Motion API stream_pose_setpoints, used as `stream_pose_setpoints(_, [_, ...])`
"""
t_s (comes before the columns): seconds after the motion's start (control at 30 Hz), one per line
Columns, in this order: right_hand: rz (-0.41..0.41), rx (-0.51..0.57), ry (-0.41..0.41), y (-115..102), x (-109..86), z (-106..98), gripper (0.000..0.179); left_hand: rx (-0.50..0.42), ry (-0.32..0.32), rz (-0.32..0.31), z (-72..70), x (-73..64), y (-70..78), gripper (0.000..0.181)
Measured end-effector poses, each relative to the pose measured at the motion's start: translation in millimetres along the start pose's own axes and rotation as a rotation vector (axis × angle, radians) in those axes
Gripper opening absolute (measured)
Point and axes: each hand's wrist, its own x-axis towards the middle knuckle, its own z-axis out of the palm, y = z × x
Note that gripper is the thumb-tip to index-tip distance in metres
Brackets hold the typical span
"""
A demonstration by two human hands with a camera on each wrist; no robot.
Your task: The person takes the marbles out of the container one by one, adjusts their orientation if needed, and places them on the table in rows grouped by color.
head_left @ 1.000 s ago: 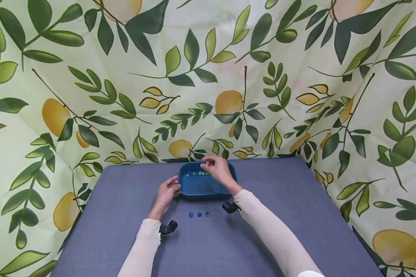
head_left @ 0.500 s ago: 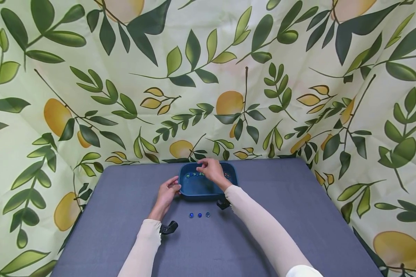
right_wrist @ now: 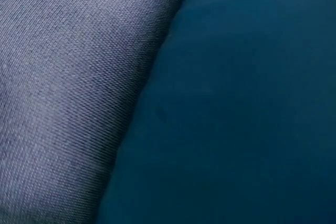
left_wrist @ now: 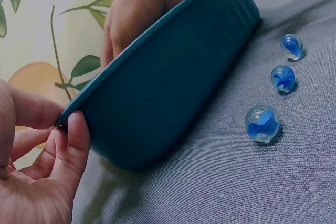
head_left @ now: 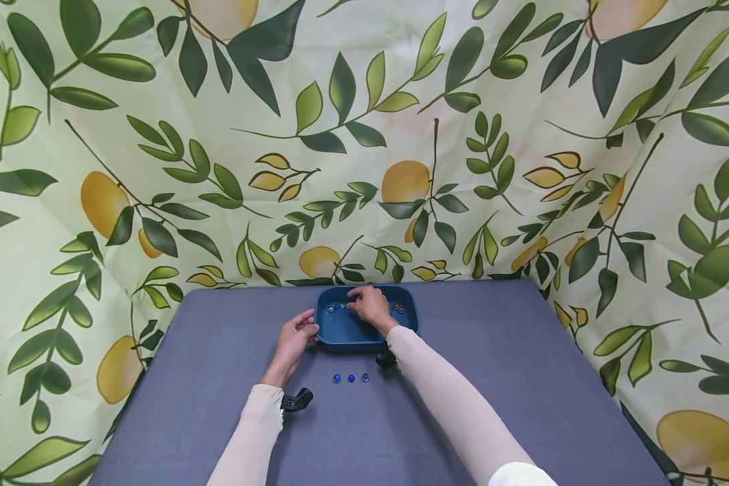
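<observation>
A dark teal plastic basin (head_left: pixel 346 347) sits at the table's far side. My left hand (head_left: pixel 293 339) pinches its left rim between thumb and fingers; the left wrist view shows this hand (left_wrist: pixel 44 166) up close. Inside the basin, my right hand (head_left: pixel 370 307) reaches down over a row of small glass marbles (head_left: pixel 337 306). Its fingers point left and cover the middle of the row; whether they hold a marble is hidden. Reddish marbles (head_left: pixel 396 307) show right of the hand. Only the basin's outer wall (right_wrist: pixel 226 103) and tablecloth appear in the right wrist view.
Three clear marbles with blue swirls (left_wrist: pixel 283 78) lie in a line on the grey tablecloth (head_left: pixel 219 378), in front of the basin. A leaf-and-fruit patterned curtain (head_left: pixel 340 169) hangs behind the table and along both sides.
My right hand has shifted slightly left and lower into the basin, uncovering marbles on its right side. My left hand keeps its grip on the rim. The three marbles on the cloth stay put.
</observation>
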Motion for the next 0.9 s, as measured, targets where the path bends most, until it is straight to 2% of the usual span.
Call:
stream_pose_setpoints(0.17, [0.026, -0.065, -0.005, 1.5, 2.6, 4.4, 0.026, -0.001, 0.000, 0.000, 0.1, 0.7, -1.3, 0.047])
stream_pose_setpoints(0.67, [0.090, -0.088, 0.008, 5.1, 4.7, 18.8, 0.021, 0.000, -0.011, -0.001, -0.4, -0.1, -2.0, 0.047])
stream_pose_setpoints(0.9, [0.076, -0.079, 0.022, 5.1, 4.9, 20.3, 0.020, 0.014, -0.012, 0.006, -0.2, 1.4, -3.1, 0.047])
